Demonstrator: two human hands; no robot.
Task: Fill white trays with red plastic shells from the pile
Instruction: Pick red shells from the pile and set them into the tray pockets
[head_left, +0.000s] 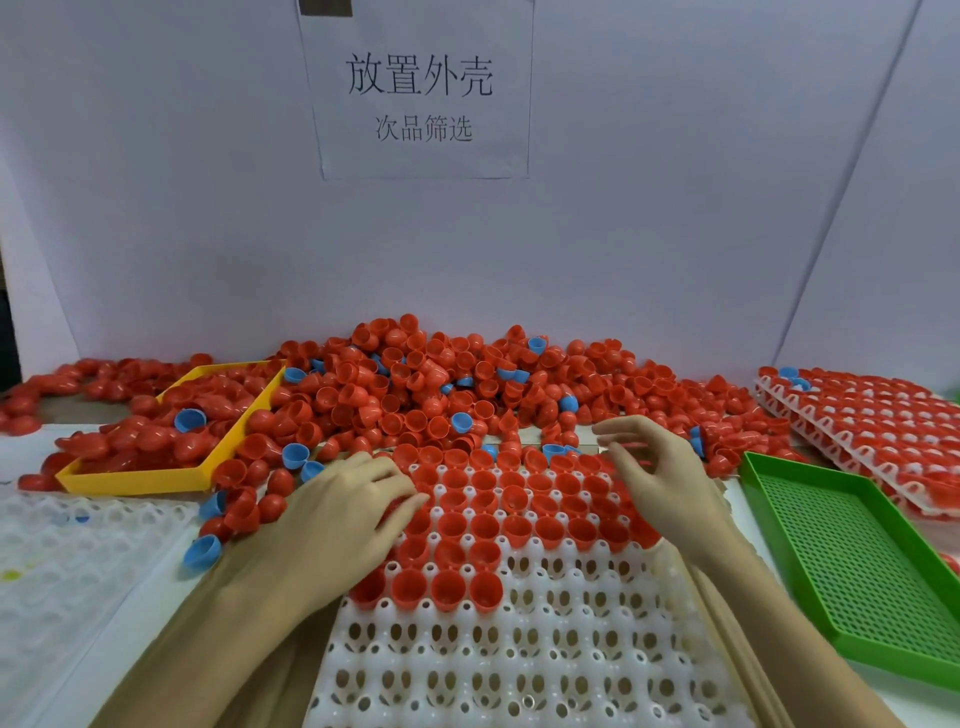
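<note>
Pile (467, 384): red shells heaped along the back wall ahead of you, too many to count, with about a dozen blue shells (295, 455) scattered through and beside it.
White tray (519, 649): one, directly before you; its far rows hold red shells seated open side up, roughly forty, while the near rows show bare sockets.
Filled trays (857, 415): a stack at your far right, at least two layers, packed with red shells; two blue ones sit at its far corner.
Spare tray (78, 561): one translucent white tray at your left, sockets bare.
Green tray (852, 561): one perforated tray at your right, just beside the working tray.
Yellow tray (156, 475): one, at your left rear, holding red shells and one blue.
Sign (418, 98): one printed sheet on the wall.
Left hand (343, 514): palm down on the tray's left edge, fingers relaxed and resting across the shells.
Right hand (654, 467): raised over the tray's far right corner, fingers loosely curled, gripping nothing visible.
</note>
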